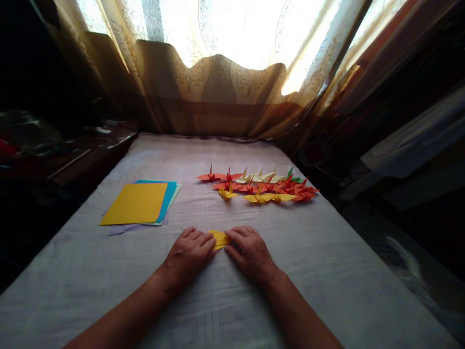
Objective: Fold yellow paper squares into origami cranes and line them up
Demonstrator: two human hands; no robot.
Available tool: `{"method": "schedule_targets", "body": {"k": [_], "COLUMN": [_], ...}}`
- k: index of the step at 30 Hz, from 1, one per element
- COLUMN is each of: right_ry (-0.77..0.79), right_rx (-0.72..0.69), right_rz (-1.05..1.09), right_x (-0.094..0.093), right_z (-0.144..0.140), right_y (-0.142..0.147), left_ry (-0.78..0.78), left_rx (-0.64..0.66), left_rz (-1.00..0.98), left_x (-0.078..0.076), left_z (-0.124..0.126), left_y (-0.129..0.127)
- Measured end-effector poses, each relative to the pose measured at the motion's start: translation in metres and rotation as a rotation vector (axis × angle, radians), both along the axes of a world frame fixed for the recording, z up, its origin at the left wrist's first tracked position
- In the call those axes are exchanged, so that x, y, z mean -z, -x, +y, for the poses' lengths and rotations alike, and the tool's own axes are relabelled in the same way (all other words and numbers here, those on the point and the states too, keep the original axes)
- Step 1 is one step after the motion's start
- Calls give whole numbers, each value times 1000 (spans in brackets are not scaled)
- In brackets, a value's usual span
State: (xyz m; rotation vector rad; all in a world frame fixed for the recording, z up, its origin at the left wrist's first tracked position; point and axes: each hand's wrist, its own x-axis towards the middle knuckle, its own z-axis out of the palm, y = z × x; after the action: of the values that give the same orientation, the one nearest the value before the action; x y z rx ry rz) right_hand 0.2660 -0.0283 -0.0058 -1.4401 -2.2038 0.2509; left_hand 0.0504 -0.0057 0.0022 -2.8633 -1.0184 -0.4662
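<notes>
The fingers of the left hand lie flat and close together, pressing the left edge of a small folded yellow paper; the fingers of the right hand do the same on its right edge. The paper lies on the cloth-covered tabletop between the two sets of fingertips, mostly hidden under them. Both hands rest palm down, forearms running back toward six o'clock. At ten o'clock from the hands lies a stack of paper sheets, yellow on top. At one o'clock sits a cluster of paper cranes, red, orange, yellow and cream. At twelve o'clock hangs a curtain, backlit.
</notes>
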Motion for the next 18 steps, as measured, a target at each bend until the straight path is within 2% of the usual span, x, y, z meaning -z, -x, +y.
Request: {"method": "schedule_targets", "body": {"k": [6, 10, 14, 18], "right_ry": [-87, -198, -241, -193], "right_rx": [-43, -76, -55, -30], "right_rz": [-54, -24, 56, 181], "right_x": [3, 6, 6, 4], "right_z": [4, 8, 6, 1], "right_y": [4, 8, 11, 15], "left_ry": [-28, 24, 180, 515], "left_rx": [5, 17, -38, -139], "left_rz": [-83, -138, -233, -346], "left_x": [4, 1, -8, -19], "left_z": [6, 4, 2, 3], "left_y": [1, 5, 10, 14]}}
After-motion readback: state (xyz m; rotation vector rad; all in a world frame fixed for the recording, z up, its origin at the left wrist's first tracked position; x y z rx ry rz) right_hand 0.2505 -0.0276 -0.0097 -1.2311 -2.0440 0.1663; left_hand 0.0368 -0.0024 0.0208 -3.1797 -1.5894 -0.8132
